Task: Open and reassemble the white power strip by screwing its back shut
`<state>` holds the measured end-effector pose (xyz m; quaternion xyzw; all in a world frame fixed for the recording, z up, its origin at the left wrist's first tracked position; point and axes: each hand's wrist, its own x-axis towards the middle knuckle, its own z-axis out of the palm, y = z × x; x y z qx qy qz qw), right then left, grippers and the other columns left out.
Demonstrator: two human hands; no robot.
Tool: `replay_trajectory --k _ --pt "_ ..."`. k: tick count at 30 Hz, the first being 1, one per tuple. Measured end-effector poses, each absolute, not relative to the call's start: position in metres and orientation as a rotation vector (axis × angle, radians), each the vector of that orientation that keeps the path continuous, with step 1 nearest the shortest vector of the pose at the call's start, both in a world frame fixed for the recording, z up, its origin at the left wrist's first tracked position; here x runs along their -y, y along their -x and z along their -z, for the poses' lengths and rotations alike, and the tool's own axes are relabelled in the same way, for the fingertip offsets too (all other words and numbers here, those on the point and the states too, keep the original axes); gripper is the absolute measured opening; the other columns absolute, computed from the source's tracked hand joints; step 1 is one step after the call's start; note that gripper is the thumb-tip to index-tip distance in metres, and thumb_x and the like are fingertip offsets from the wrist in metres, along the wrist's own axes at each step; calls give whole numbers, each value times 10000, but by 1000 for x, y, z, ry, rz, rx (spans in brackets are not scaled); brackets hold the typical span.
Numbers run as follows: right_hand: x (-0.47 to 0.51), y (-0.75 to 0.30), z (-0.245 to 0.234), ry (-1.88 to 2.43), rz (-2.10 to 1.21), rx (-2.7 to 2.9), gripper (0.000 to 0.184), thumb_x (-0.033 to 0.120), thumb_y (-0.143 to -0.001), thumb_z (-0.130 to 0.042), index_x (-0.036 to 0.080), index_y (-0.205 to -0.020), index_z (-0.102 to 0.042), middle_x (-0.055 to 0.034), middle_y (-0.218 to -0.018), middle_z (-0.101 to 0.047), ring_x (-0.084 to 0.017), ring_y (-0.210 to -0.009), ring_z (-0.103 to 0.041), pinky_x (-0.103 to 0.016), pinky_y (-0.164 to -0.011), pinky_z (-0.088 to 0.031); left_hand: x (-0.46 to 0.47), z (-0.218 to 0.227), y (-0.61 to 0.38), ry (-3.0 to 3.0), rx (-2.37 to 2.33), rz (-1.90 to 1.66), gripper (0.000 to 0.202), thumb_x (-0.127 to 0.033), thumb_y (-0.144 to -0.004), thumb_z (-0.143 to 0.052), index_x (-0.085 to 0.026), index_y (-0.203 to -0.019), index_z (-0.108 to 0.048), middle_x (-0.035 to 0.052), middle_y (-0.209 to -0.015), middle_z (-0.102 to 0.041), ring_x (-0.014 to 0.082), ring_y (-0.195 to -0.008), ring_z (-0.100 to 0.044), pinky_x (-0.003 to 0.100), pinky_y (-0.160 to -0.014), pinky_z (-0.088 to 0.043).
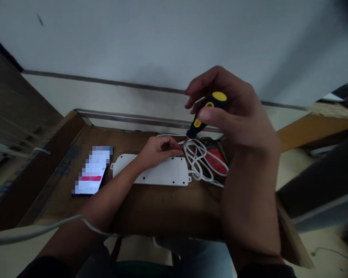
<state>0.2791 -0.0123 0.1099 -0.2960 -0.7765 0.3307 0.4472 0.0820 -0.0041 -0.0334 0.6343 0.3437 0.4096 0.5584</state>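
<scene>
My right hand (229, 112) is shut on a screwdriver (209, 110) with a black and yellow handle, held above the far edge of the work surface. Its tip points down near a coil of white cable (199, 162). My left hand (159, 150) rests on the far edge of a white power strip (162, 172) with its fingers curled. Whether they pinch something small is hidden. The strip lies flat, with several small round holes in its back. Two tiny screws (168, 197) lie on the cardboard in front of it.
A flattened brown cardboard box (150, 208) forms the work surface. A phone (92, 171) lies to the left. A red and black object (216, 160) sits under the cable. A metal rail (133, 119) and a white wall run behind. A white cord (46, 227) crosses my left forearm.
</scene>
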Motion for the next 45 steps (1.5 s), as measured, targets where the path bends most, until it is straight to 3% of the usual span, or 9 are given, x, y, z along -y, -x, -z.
replay_trajectory --k 5,13,16,20,27,34,40,43,45 --pt "19 -289 -110 552 -1106 1860 235 305 -943 -717 315 -1163 -800 -10 -1214 -766 -203 -1084 -742 -370 -996 -609 5 28 -76 -1539 -703 -854 280 -403 -864 -799 -137 -918 -726 73 -910 -783 148 -862 -722 280 -848 -554" --pt "17 -273 -112 836 -598 1920 171 358 -822 -868 258 -890 -748 -8 -878 -674 -154 -771 -590 -340 -754 -552 8 30 -83 -1577 -745 -989 321 -382 -810 -867 -151 -850 -648 -5 -777 -673 96 -724 -627 223 -701 -493" --pt "17 -277 -111 770 -752 1990 259 442 -931 -749 255 -1108 -728 -28 -1073 -681 -160 -953 -644 -318 -846 -563 6 31 -80 -1578 -728 -934 279 -386 -867 -814 -151 -893 -666 41 -864 -764 140 -832 -715 251 -775 -535" --pt "19 -288 -110 643 -1035 1956 317 303 -971 -682 285 -1286 -713 -28 -1278 -721 -182 -1116 -717 -346 -957 -608 4 28 -74 -1589 -665 -853 256 -403 -947 -726 -153 -976 -679 91 -998 -810 174 -954 -760 287 -868 -566" --pt "20 -277 -116 899 -640 1962 268 354 -739 -923 280 -876 -705 13 -849 -650 -143 -732 -543 -325 -663 -502 11 27 -85 -1707 -730 -1057 301 -412 -828 -855 -150 -866 -712 41 -889 -708 124 -811 -634 249 -758 -518" --pt "24 -287 -117 742 -994 2010 358 363 -936 -742 325 -1288 -688 -31 -1256 -710 -216 -1194 -681 -388 -1029 -585 3 27 -77 -1516 -731 -956 348 -358 -786 -884 -151 -968 -673 14 -799 -715 127 -774 -684 250 -753 -542" --pt "19 -276 -115 850 -691 2015 306 384 -777 -900 264 -962 -689 19 -883 -627 -125 -745 -517 -313 -674 -459 9 20 -74 -1516 -600 -860 283 -389 -889 -795 -145 -948 -663 88 -980 -788 190 -972 -757 342 -938 -584" --pt "20 -267 -116 1057 -440 1972 507 503 -757 -904 208 -758 -491 49 -651 -422 -90 -622 -317 -309 -571 -270 11 23 -79 -1592 -673 -903 314 -415 -851 -835 -143 -924 -697 68 -929 -764 164 -882 -715 304 -852 -569" --pt "23 -267 -117 1071 -444 1984 512 547 -759 -890 213 -784 -503 40 -677 -444 -96 -639 -344 -309 -577 -286 10 25 -82 -1655 -747 -993 312 -417 -815 -868 -145 -855 -719 44 -864 -734 142 -813 -667 272 -786 -539"
